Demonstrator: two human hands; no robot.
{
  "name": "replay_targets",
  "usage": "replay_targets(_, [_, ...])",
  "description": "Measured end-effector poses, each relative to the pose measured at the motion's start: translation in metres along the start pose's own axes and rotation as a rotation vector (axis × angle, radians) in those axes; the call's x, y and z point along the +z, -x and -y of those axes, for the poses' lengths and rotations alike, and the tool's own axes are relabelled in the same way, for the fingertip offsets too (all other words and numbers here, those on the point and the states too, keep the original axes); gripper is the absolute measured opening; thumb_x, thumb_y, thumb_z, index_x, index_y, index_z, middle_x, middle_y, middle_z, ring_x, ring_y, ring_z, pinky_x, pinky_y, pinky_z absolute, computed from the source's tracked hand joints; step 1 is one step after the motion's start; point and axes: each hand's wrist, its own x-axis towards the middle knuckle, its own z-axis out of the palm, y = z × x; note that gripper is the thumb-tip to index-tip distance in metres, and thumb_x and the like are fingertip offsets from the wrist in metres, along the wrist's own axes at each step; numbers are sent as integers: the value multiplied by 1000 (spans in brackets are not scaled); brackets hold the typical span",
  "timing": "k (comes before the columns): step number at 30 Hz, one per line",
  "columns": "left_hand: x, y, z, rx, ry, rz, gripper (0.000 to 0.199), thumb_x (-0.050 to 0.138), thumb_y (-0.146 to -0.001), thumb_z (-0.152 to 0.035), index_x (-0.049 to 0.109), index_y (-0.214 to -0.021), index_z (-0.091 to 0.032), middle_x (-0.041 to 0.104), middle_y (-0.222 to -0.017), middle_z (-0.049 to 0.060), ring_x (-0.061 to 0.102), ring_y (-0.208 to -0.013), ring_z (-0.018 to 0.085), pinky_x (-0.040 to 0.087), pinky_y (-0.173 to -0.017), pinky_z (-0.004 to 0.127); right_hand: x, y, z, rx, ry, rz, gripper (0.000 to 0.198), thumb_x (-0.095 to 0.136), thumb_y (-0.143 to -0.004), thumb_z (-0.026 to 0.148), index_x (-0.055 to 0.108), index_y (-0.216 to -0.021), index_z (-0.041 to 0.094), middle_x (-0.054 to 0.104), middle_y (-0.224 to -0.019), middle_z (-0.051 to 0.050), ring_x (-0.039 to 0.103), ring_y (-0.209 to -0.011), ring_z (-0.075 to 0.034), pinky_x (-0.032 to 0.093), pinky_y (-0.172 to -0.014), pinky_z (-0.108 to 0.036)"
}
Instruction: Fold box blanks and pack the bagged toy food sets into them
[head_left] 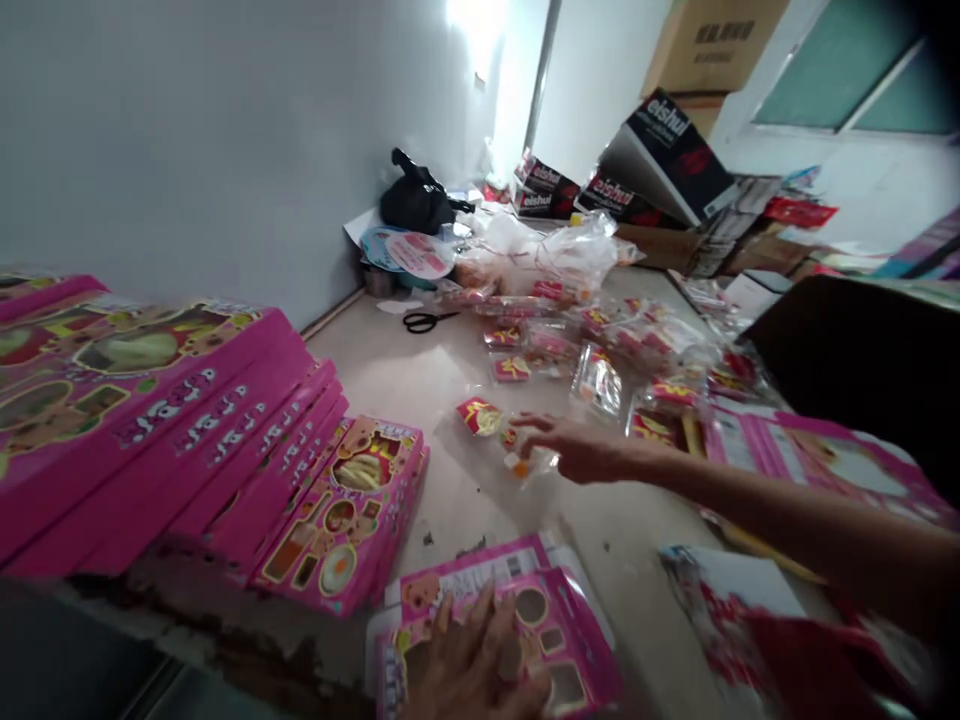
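My left hand (472, 655) lies with fingers spread on a flattened pink printed box (551, 610) with cut-out windows, near the table's front edge. My right hand (577, 448) reaches in from the right, fingers apart and stretched over a clear plastic packet (484, 418). Small red, yellow and orange pieces show inside that packet. The fingertips are at its right side; whether they press on it I cannot tell. To the left of my left hand, filled pink boxes (360, 475) are piled up.
Taller stacks of pink boxes (187, 390) stand at the left by the wall. Black scissors (421, 322) lie farther back. Several clear packets (600, 380) are heaped beyond my right hand. Black cartons (667, 150) stand at the back right, and flat pink sheets (847, 455) lie at the right.
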Motion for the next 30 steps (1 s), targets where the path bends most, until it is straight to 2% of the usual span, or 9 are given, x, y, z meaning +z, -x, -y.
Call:
replay_targets(2, [-3, -5, -13, -12, -16, 76, 77, 63, -89, -11, 45, -151, -52, 35, -167, 10, 36, -151, 43, 29, -115, 76, -4, -1, 8, 286, -48, -47, 55, 64, -84, 13, 59, -138, 20, 50, -154, -18, 50, -142, -33, 40, -115, -49])
replay_targets(4, [-7, -17, -26, -79, 15, 168, 90, 74, -83, -23, 31, -160, -44, 29, -169, 17, 28, -153, 49, 23, -113, 81, 0, -15, 14, 432, -71, -69, 68, 71, -88, 37, 49, -147, 12, 53, -149, -25, 53, -137, -38, 43, -111, -47])
replay_targets(8, [-16, -42, -41, -301, 38, 201, 121, 88, -65, -51, 23, -165, -30, 31, -165, 24, 22, -154, 51, 12, -117, 79, 17, -40, 17, 502, -123, -48, 95, 88, -69, 56, 50, -146, 14, 62, -140, -21, 57, -130, -38, 45, -105, -41])
replay_targets(11, [-23, -49, -39, -341, 77, 158, 125, 87, -63, -56, 22, -165, -25, 45, -153, 22, 39, -144, 45, 21, -118, 71, 25, -37, 18, 566, -199, -43, 81, 87, -68, 61, 61, -130, 16, 73, -120, -13, 67, -108, -31, 51, -88, -33])
replay_targets(15, [-32, -54, -32, -352, 48, 105, 120, 87, -58, -42, 28, -161, -22, 48, -144, 19, 43, -137, 42, 27, -117, 63, 19, -13, 30, 627, -281, -102, 56, 83, -78, 53, 65, -113, 13, 75, -103, -11, 68, -88, -23, 48, -68, -25])
replay_targets(20, [-80, -47, -19, -282, 279, -89, 113, 91, -54, -42, 37, -152, -21, 51, -136, 15, 50, -130, 38, 40, -112, 54, -23, 54, 57, 645, -385, -247, 41, 70, -94, 35, 58, -127, 15, 74, -88, -6, 65, -64, -15, 44, -54, -22])
replay_targets(24, [-120, -26, -9, -202, 638, -213, 112, 93, -56, -41, 36, -150, -20, 56, -133, 13, 55, -126, 33, 48, -108, 47, -67, 144, 92, 493, -733, -415, 60, 71, -92, 36, 50, -144, 17, 74, -85, -4, 66, -61, -16, 47, -51, -23])
replay_targets(27, [-121, -16, -9, -168, 747, -198, 116, 93, -57, -40, 30, -152, -19, 55, -139, 16, 55, -130, 34, 45, -112, 49, -77, 204, 137, 335, -869, -432, 73, 74, -88, 43, 48, -151, 18, 75, -83, -5, 68, -60, -18, 51, -51, -27])
replay_targets(30, [-108, -19, -17, -117, 682, -236, 121, 94, -54, -37, 28, -154, -17, 52, -144, 19, 52, -134, 36, 40, -117, 51, -64, 237, 185, 212, -807, -372, 70, 70, -92, 45, 48, -154, 19, 73, -76, -3, 65, -56, -16, 50, -49, -26])
